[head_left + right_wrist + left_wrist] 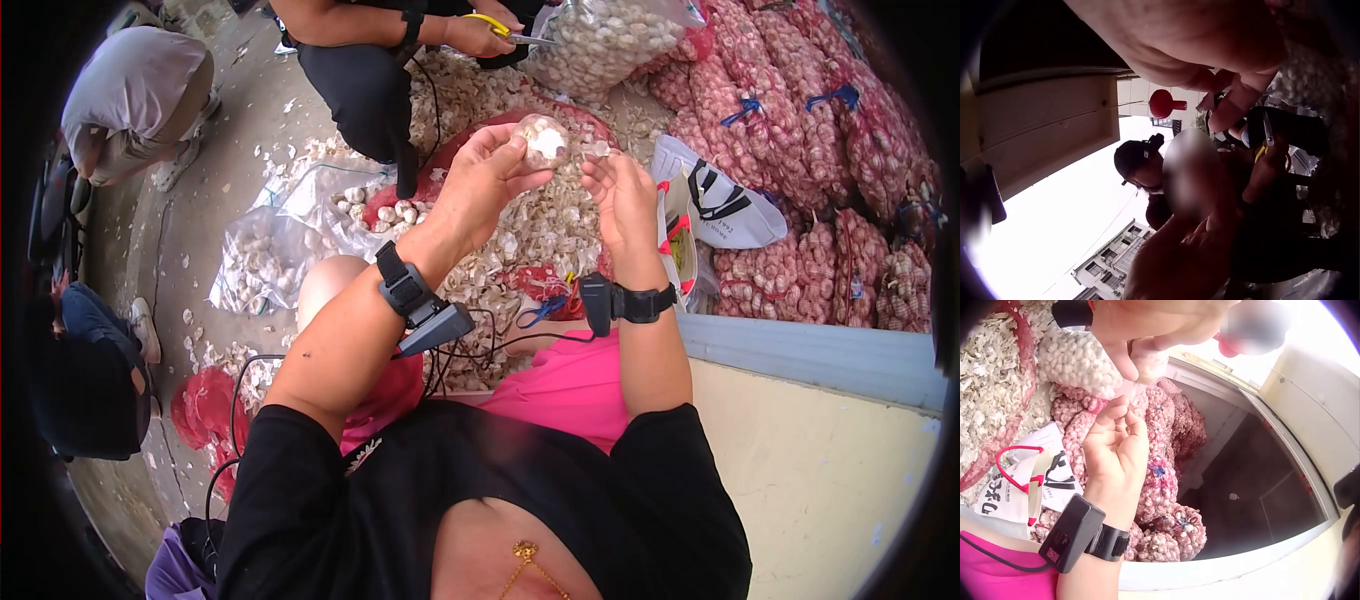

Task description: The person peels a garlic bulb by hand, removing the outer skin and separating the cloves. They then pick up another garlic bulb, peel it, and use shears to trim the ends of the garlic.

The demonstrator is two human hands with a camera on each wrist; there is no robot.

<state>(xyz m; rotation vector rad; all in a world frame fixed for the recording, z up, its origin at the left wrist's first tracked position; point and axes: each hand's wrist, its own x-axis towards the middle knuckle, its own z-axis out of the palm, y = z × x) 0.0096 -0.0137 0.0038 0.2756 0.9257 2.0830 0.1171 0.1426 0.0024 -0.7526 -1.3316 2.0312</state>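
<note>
A whitish garlic bulb [543, 142] sits in my left hand [490, 170], gripped between thumb and fingers, and the bulb [1149, 365] is partly covered by that hand in the left wrist view. Close to its right, my right hand [622, 195] is raised with curled fingers. Its thumb and fingertip pinch a thin flake of garlic skin [1206, 102], apart from the bulb in the head view. Below both hands lies a thick heap of loose garlic skins [500, 260]. In the right wrist view the left hand [1179, 256] shows at the bottom.
Opposite, a person's hand [475, 36] holds yellow-handled scissors [510, 37] beside a clear bag of garlic [610, 40]. Red net sacks of garlic [760, 120] pile up at right, behind a white tote bag [720, 195]. Another plastic bag of bulbs [262, 260] lies at left.
</note>
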